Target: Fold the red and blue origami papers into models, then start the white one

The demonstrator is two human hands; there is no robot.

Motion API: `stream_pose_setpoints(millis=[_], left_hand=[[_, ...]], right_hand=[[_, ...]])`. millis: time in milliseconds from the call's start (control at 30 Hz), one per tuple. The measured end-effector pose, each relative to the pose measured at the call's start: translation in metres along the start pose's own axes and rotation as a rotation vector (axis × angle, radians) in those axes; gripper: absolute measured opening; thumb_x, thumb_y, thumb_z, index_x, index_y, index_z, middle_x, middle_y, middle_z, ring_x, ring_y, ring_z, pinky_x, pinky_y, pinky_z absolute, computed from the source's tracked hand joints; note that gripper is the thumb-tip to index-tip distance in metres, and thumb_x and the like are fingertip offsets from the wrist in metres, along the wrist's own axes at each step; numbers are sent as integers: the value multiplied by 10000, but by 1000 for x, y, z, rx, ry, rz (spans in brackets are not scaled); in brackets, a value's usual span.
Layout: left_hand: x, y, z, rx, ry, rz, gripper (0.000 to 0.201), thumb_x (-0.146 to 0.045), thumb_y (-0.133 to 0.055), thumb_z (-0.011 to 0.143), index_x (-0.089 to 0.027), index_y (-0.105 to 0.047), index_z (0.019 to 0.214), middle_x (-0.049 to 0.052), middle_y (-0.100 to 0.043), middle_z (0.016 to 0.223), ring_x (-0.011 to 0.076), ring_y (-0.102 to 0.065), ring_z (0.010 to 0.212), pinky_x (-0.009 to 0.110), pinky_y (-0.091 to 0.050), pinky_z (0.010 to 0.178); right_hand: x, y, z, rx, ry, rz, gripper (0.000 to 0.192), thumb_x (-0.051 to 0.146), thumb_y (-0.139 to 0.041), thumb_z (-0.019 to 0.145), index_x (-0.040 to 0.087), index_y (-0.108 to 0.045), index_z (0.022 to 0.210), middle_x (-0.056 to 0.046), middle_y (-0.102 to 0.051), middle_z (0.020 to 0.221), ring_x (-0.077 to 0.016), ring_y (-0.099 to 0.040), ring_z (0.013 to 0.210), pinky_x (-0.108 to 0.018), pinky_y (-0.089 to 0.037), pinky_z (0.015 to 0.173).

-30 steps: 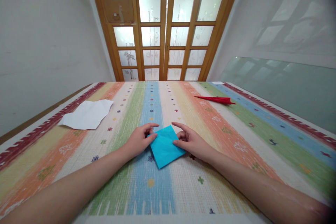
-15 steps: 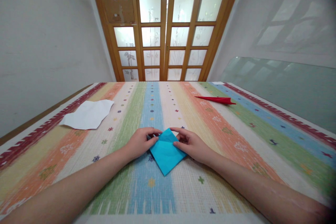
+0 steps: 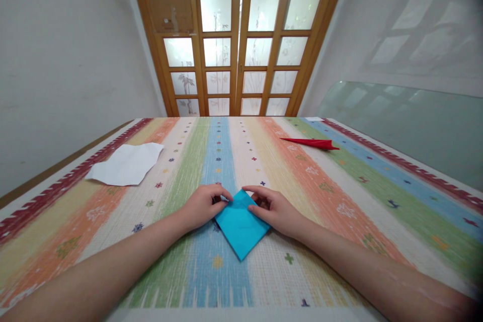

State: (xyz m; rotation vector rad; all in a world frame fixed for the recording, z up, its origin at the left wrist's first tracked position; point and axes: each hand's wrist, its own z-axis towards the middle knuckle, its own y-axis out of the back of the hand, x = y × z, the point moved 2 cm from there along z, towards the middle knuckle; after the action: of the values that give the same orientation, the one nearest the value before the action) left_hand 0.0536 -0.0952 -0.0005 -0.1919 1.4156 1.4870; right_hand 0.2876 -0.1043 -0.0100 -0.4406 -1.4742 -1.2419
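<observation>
A folded blue sheet of origami paper lies at the near middle of the table as a diamond, one corner pointing towards me. My left hand pinches its upper left edge between thumb and fingers. On the other side my right hand grips the upper right edge, thumb on top and index fingertip at the far corner. Its remaining fingers curl under and are partly hidden behind the paper.
A creased white sheet of paper lies on the left of the striped tablecloth. Towards the back right is a folded red paper piece with a long point. Wooden doors with glass panes stand beyond the table.
The blue paper has shifted slightly towards me and to the right, its near corner now lower. Both hands still hold it, with small finger movements.
</observation>
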Motion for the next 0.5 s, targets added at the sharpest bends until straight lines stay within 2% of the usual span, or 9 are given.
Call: stream_pose_setpoints(millis=[167, 333, 500], left_hand=[[-5, 0, -2, -2, 10, 7, 260, -140, -615, 837, -214, -715, 1065, 26, -732, 970, 161, -647, 799, 319, -505, 851], [-7, -1, -2, -19, -82, 33, 270, -100, -624, 822, -220, -715, 1046, 12, -723, 951, 158, -655, 849, 394, -413, 1057], [-8, -4, -3, -3, -81, 32, 322, -71, -611, 812, -212, -697, 1089, 27, -730, 1006, 166, -658, 879, 405, -418, 1059]], right_hand=[[3, 1, -1, -1, 12, -66, 508, 256, -628, 886, 225, -540, 1385, -16, -608, 874, -151, -551, 737, -274, -435, 653], [1, 0, 0, 15, 22, -78, 505, 243, -623, 888, 234, -542, 1387, -16, -616, 876, -146, -556, 726, -266, -430, 634], [-2, -1, -1, 9, 34, -77, 516, 228, -626, 885, 237, -536, 1394, -10, -623, 875, -140, -559, 718, -263, -428, 634]])
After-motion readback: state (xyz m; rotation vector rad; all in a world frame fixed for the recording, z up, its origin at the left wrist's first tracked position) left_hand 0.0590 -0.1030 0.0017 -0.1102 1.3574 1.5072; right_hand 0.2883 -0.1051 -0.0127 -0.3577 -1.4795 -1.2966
